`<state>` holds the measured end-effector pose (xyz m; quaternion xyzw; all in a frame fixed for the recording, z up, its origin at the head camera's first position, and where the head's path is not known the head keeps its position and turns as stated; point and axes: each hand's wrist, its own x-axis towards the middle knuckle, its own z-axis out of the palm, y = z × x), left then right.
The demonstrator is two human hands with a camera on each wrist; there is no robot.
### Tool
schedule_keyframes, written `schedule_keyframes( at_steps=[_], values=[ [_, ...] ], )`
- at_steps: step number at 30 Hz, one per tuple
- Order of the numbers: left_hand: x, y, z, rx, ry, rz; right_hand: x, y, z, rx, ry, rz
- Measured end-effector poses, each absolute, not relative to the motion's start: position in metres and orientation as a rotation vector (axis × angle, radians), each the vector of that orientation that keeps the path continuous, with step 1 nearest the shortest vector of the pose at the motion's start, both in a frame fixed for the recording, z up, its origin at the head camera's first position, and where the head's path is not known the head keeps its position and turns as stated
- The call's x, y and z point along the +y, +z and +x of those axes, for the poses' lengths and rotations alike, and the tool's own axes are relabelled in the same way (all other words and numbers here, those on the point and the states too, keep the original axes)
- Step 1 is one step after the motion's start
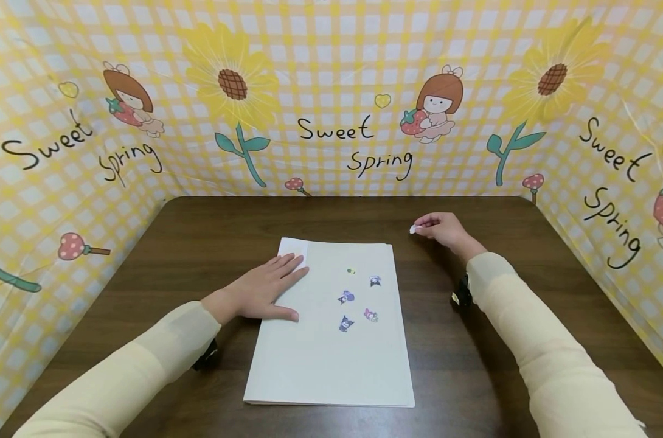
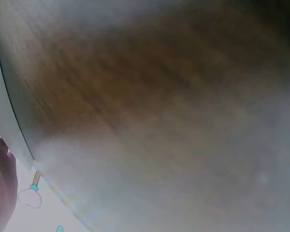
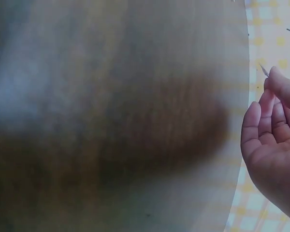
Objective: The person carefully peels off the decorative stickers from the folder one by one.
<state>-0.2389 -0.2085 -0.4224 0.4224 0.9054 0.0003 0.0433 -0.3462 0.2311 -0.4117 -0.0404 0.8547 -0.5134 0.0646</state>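
Observation:
A white pad of paper, several sheets thick at its front edge, lies on the table with several small cartoon stickers on its right half, one of them a dark purple figure. My left hand rests on the pad's upper left with its fingers spread. Under those fingertips is a smaller white sheet at the corner. Beyond the pad's right edge, above the table, my right hand pinches a small white piece, seen edge-on as a thin sliver in the right wrist view.
The dark wooden table reaches back to a yellow checked cloth that hangs behind it and along both sides. A black wrist strap shows at my right sleeve. Blur fills most of both wrist views.

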Motion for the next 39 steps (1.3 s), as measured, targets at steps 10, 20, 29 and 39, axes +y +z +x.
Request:
schedule_keyframes(
  at_steps=[10,20,29,39],
  values=[
    [-0.209,-0.421,-0.237,2.762,0.011,1.295,0.228,-0.41,-0.353,2.566,-1.551,-0.015],
    [-0.209,-0.422,-0.236,2.766,-0.007,1.277,0.224,-0.409,-0.357,2.554,-1.583,0.041],
    [-0.208,-0.422,-0.236,2.762,0.003,1.27,0.223,-0.412,-0.358,2.626,-1.51,0.018],
    [-0.208,-0.42,-0.238,2.763,-0.012,1.281,0.223,-0.418,-0.363,2.721,-1.382,0.005]
  ],
)
